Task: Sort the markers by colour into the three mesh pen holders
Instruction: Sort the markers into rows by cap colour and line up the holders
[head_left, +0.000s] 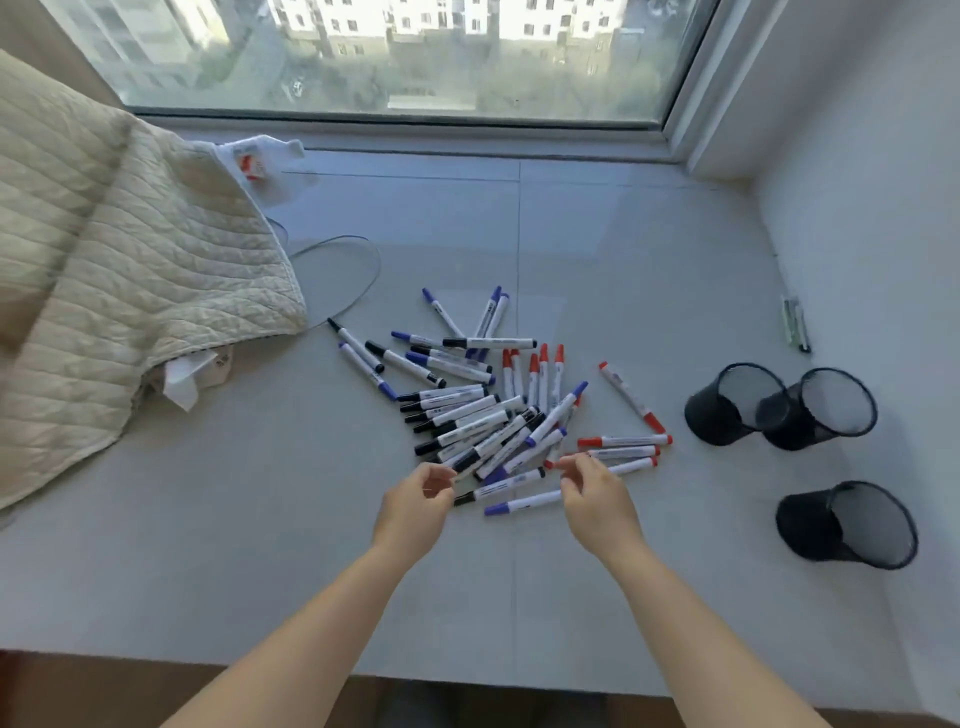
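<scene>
A loose pile of white markers (488, 410) with black, blue and red caps lies on the pale sill. Red-capped ones (623, 440) cluster on the pile's right, black ones (452, 410) in the middle, blue ones (488, 317) at the back. Three black mesh pen holders stand at the right: two side by side (727, 405) (826, 410) and one nearer (852, 525); all look empty. My left hand (415, 506) hovers at the pile's near edge, fingers curled and apart, holding nothing. My right hand (597, 499) hovers over the near markers, fingers apart, empty.
A quilted cream blanket (119, 291) covers the left of the sill, with a thin cable (363, 280) looping out from it. A white packet (260, 161) lies by the window. A small dark object (797, 325) lies near the right wall. The sill's front edge (467, 675) is near me.
</scene>
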